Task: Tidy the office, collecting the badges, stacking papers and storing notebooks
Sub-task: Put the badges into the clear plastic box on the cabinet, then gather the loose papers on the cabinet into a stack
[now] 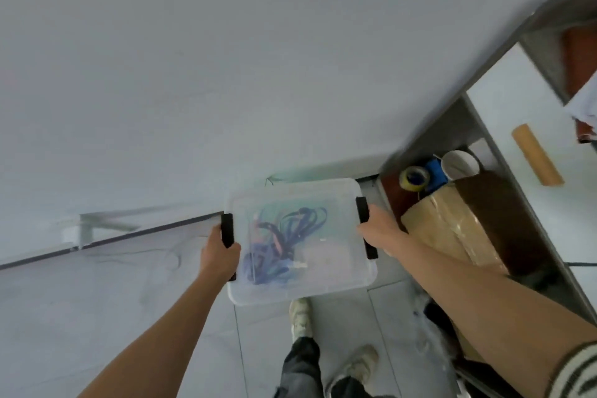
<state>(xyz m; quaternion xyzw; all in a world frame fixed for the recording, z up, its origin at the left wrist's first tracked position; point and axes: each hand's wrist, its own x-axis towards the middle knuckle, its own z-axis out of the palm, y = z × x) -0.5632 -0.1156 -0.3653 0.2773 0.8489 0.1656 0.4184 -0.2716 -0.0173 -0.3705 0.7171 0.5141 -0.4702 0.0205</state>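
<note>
I hold a clear plastic storage box (332,271) with a translucent lid above the tiled floor, in front of my legs. Blue badge lanyards (284,245) lie tangled inside it. My left hand (219,252) grips the black clip handle on the box's left side. My right hand (378,229) grips the black clip handle on its right side. Both hands are closed around the handles and the box hangs level between them.
A grey shelf unit (484,126) stands at the right, with a tape roll (414,178), a white cup (460,165), a brown paper parcel (452,233) and a cardboard tube (536,155). A white wall (226,58) fills the view ahead. My shoes (300,317) are below the box.
</note>
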